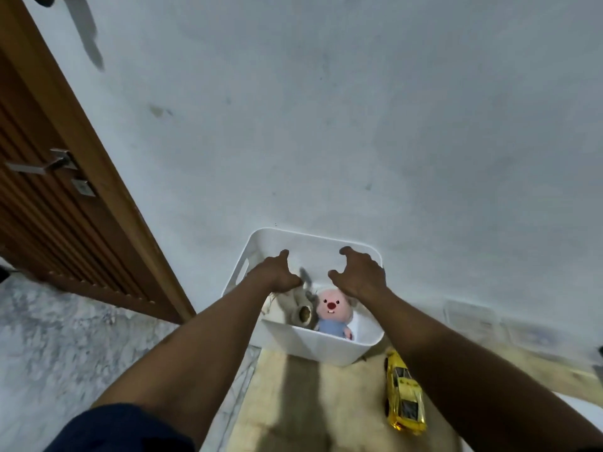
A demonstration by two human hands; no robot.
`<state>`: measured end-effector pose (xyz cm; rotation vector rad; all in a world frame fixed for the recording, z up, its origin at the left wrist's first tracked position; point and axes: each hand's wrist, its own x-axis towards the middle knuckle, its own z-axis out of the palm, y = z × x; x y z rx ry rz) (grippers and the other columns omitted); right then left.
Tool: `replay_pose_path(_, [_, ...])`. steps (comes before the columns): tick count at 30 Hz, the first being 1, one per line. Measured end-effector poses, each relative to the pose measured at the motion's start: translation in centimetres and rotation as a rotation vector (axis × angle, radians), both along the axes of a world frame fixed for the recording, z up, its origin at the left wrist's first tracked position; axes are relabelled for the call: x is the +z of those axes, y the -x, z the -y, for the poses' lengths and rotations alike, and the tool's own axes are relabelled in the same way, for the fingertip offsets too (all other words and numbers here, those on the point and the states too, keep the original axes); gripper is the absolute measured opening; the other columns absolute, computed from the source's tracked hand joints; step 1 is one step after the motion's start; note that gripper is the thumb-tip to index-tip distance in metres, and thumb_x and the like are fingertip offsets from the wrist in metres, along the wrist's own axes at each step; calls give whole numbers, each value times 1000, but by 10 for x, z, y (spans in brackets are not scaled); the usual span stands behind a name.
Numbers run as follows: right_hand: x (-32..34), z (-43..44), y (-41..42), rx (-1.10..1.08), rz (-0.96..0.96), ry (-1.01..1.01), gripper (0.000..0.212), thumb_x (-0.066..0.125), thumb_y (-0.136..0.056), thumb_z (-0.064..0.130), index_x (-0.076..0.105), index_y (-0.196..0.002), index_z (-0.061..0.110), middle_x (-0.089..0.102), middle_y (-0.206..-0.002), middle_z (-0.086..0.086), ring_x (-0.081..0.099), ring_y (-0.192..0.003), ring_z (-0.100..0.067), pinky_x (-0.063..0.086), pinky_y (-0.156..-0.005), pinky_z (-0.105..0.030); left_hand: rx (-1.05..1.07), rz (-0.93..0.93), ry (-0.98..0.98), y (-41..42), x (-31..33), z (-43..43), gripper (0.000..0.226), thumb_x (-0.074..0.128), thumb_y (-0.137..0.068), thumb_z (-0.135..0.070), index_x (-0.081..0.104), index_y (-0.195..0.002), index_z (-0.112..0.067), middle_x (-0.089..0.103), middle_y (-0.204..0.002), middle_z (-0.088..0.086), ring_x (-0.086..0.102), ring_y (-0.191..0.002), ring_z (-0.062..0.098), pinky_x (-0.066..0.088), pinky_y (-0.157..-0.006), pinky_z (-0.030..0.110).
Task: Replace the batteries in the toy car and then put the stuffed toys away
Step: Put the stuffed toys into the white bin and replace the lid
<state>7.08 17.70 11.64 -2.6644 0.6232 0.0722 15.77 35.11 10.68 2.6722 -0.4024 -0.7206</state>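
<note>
A white plastic bin [313,344] stands on the floor against the wall. Inside lie a pink stuffed toy in a blue shirt [332,313] and a beige and grey stuffed toy [301,309]. My left hand [277,272] hovers over the bin's left side, fingers curled downward, with a blurred grey part of the beige toy just beside it. Over the right side my right hand [360,272] hangs open with spread fingers, holding nothing. A yellow toy car [404,394] rests on the floor to the right of the bin.
A brown wooden door [49,197] with a metal handle [42,164] stands at the left. The white wall [326,125] rises directly behind the bin. Grey marble floor [65,337] lies left, a beige floor strip [310,402] in front.
</note>
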Motion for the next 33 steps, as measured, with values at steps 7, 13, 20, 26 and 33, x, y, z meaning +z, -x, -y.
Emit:
replay_pose_path(7, [29,-8,86,-154,476,-96,19,62,-86,32,68,-104,30,71,-90,12,62,-79,-13,49,-76,-28,-10,308,262,77,33,-2,44,60,-88,-45,59,-129,-28,70,-114,2,62,-113,23,51,-90,35])
replay_pose_path(13, [14,10,186,-268,632,-77,6,64,-86,26,69,-90,26,67,-71,7,62,-67,-12,45,-63,-25,-25,442,461,182,19,8,19,56,-90,-33,68,-104,-31,69,-83,-10,65,-89,18,48,-74,30])
replay_pose_path(20, [-47,26,292,-349,276,-211,12,66,-87,28,69,-99,26,66,-75,7,64,-74,-13,42,-61,-23,-132,201,292,280,-63,29,28,58,-87,-43,67,-112,-32,71,-104,-4,66,-101,21,53,-83,33])
replay_pose_path(26, [-120,33,344,-309,-229,-305,73,79,-74,50,51,-135,20,62,-126,-6,61,-113,-26,49,-89,-30,-176,-136,79,337,-116,44,64,57,-80,-61,44,-137,-34,56,-125,3,61,-113,26,53,-92,38])
replay_pose_path(33, [-159,26,360,-269,-270,-330,77,84,-62,45,51,-130,30,66,-123,2,64,-109,-22,56,-92,-39,-167,-203,87,368,-137,51,76,66,-79,-46,24,-140,-32,51,-120,12,60,-106,35,51,-87,40])
